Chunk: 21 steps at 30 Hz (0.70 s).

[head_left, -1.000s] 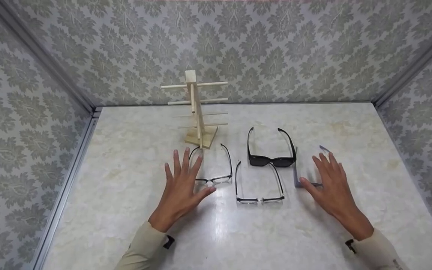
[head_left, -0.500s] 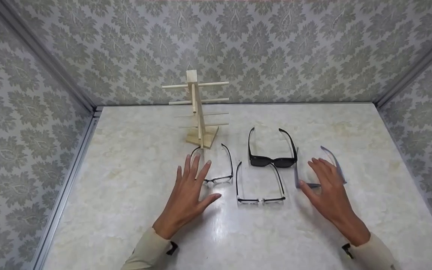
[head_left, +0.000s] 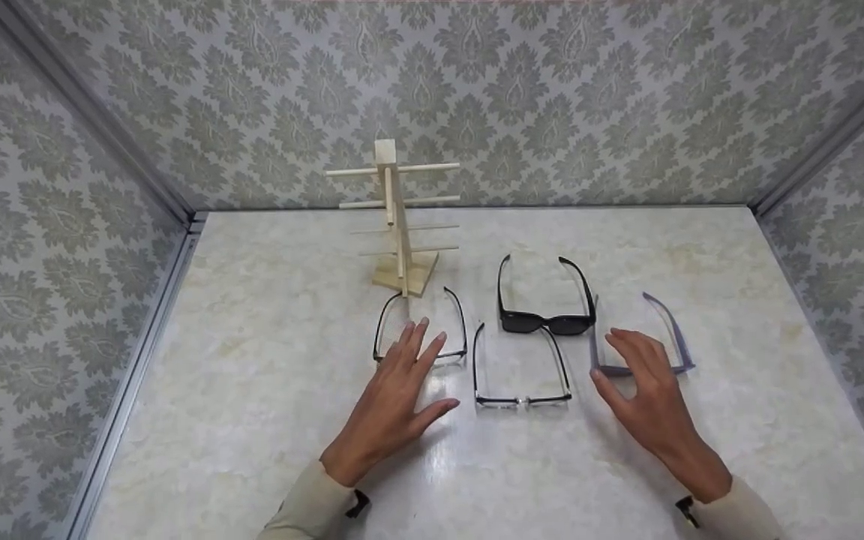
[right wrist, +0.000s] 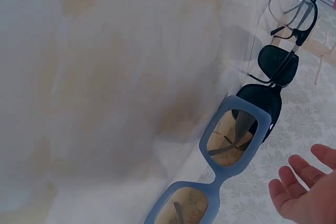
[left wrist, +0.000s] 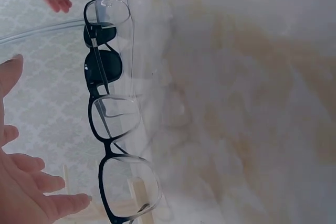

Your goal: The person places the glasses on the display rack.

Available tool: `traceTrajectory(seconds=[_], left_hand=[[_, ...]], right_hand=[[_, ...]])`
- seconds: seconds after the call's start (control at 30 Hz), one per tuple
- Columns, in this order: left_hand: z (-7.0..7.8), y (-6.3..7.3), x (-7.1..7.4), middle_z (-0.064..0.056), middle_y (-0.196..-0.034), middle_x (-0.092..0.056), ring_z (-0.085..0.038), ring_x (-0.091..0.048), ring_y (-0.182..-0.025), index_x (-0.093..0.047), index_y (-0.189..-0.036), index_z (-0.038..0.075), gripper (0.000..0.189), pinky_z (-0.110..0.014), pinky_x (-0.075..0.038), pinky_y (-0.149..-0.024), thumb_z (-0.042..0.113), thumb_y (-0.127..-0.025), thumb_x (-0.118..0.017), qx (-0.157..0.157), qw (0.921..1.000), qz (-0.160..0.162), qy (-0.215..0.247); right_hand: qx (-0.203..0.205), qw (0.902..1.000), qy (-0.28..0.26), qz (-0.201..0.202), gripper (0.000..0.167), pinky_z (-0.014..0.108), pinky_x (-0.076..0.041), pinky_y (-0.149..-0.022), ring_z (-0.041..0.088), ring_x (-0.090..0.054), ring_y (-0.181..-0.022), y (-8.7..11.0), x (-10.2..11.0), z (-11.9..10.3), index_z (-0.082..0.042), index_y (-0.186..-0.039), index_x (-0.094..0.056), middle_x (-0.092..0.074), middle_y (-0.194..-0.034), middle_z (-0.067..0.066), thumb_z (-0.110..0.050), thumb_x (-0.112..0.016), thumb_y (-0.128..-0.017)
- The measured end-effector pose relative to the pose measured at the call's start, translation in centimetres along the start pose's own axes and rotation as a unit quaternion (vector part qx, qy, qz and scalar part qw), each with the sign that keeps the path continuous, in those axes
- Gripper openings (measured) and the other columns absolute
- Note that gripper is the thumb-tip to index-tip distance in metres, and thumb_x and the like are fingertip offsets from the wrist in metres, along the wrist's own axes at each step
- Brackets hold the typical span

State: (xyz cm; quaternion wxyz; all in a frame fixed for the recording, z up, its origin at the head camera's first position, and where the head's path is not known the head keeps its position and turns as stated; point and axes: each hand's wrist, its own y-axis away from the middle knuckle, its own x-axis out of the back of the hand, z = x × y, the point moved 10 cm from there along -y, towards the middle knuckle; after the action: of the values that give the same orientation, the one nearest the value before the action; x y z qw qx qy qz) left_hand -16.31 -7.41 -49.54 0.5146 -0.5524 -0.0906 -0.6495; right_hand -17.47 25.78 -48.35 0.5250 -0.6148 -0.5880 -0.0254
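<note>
Fingers spread, my left hand [head_left: 394, 405] hovers over the front of a pair of black-rimmed eyeglasses [left wrist: 107, 148]; it holds nothing. My right hand [head_left: 649, 405] is above blue-framed sunglasses [right wrist: 223, 173] with tinted lenses, its fingers loosely bent and apart from them in the right wrist view. Between the hands lie half-rim eyeglasses [head_left: 496, 402] with clear lenses. Just behind these, black sunglasses [head_left: 526, 323] rest with their temples pointing to the back. All of the glasses have unfolded temples. In the head view, the hands cover parts of the left eyeglasses and the blue pair.
A wooden stand [head_left: 385, 152] with several horizontal pegs rises at the back, left of centre, just behind the left eyeglasses. Everything sits on a marbled table [head_left: 252, 300]. Patterned panels [head_left: 462, 90] enclose its back and sides.
My left hand has drifted right and toward the table's front, uncovering more of the left eyeglasses. My right hand has drawn back slightly, its fingers bending more. None of the glasses have visibly moved.
</note>
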Motion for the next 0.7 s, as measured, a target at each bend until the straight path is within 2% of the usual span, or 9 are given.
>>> traceTrajectory(seconds=[0.1, 0.33, 0.5, 0.7], left_hand=[[0.4, 0.1, -0.1, -0.018, -0.179, -0.028, -0.044, -0.037, -0.161, -0.032, -0.174, 0.010, 0.093, -0.065, -0.042, -0.122, 0.047, -0.103, -0.079, -0.010, 0.9999, 0.011, 0.009], [1.6, 0.0, -0.2, -0.018, -0.168, -0.049, -0.037, -0.051, -0.152, -0.042, -0.167, 0.002, 0.088, -0.057, -0.049, -0.119, 0.034, -0.098, -0.087, -0.046, 0.9969, 0.053, 0.033], [1.9, 0.1, -0.8, -0.017, -0.160, -0.057, -0.030, -0.055, -0.149, -0.048, -0.164, 0.001, 0.081, -0.048, -0.049, -0.120, 0.033, -0.100, -0.085, -0.037, 0.9970, 0.047, 0.048], [2.0, 0.2, -1.7, -0.014, -0.159, -0.057, -0.025, -0.055, -0.147, -0.049, -0.163, 0.002, 0.078, -0.043, -0.050, -0.119, 0.034, -0.102, -0.084, -0.021, 0.9967, 0.030, 0.072]], right_hand=[[0.005, 0.9999, -0.010, -0.005, 0.058, 0.016, -0.031, -0.122, 0.046, -0.057, -0.132, 0.2, -0.3, -0.3, 0.005, -0.142, -0.068, -0.066, -0.141, 0.026, -0.002, -0.087, -0.088], [0.003, 0.9993, -0.037, -0.006, 0.058, 0.015, -0.034, -0.119, 0.043, -0.058, -0.131, 0.4, -0.7, -0.6, 0.005, -0.140, -0.069, -0.068, -0.140, 0.024, 0.003, -0.088, -0.085], [0.000, 0.9983, -0.057, -0.010, 0.058, 0.014, -0.038, -0.116, 0.038, -0.061, -0.130, 0.6, -1.0, -0.9, 0.003, -0.142, -0.070, -0.068, -0.140, 0.023, 0.005, -0.087, -0.086], [-0.018, 0.9968, -0.070, -0.034, 0.058, 0.014, -0.038, -0.117, 0.037, -0.062, -0.133, 1.0, -1.7, -1.0, 0.002, -0.143, -0.069, -0.066, -0.143, 0.023, 0.005, -0.088, -0.088]])
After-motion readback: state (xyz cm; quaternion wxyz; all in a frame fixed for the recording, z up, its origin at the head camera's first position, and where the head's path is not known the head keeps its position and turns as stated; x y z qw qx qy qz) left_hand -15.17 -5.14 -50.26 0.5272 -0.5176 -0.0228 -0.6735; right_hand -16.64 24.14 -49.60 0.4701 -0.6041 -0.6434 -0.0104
